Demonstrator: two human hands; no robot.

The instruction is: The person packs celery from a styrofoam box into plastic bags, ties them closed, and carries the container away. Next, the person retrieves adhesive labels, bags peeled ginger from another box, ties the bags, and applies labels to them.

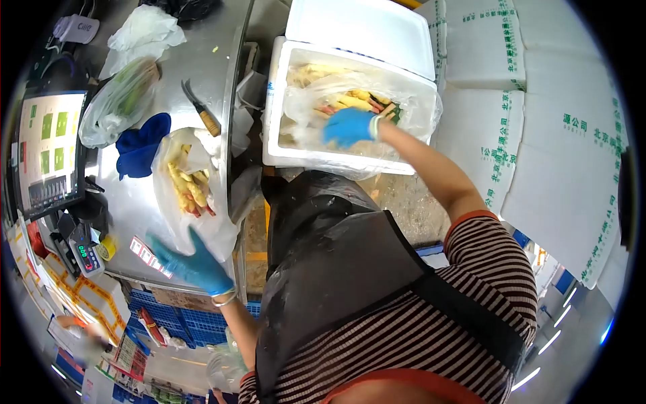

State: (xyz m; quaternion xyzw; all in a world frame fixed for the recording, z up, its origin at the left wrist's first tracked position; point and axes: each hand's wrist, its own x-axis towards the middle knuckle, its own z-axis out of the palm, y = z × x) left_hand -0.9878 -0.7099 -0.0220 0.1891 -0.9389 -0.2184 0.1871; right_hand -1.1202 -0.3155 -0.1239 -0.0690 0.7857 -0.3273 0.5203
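My left hand, in a teal glove, is spread over the steel table's near edge. Its thumb stands apart and its fingertips are beside a strip of red-and-white labels. Past the thumb lies a clear plastic bag with knobbly pale-yellow roots with reddish ends, like young ginger. My right hand, in a blue glove, is over an open white foam box. Similar yellow roots lie inside, partly under clear plastic. Motion blurs the right fingers, so I cannot tell whether they hold anything.
A curved knife with a wooden handle, a dark-blue cloth and a bag of green vegetables lie on the table. A screen and scale display line the left. Stacked white boxes fill the right.
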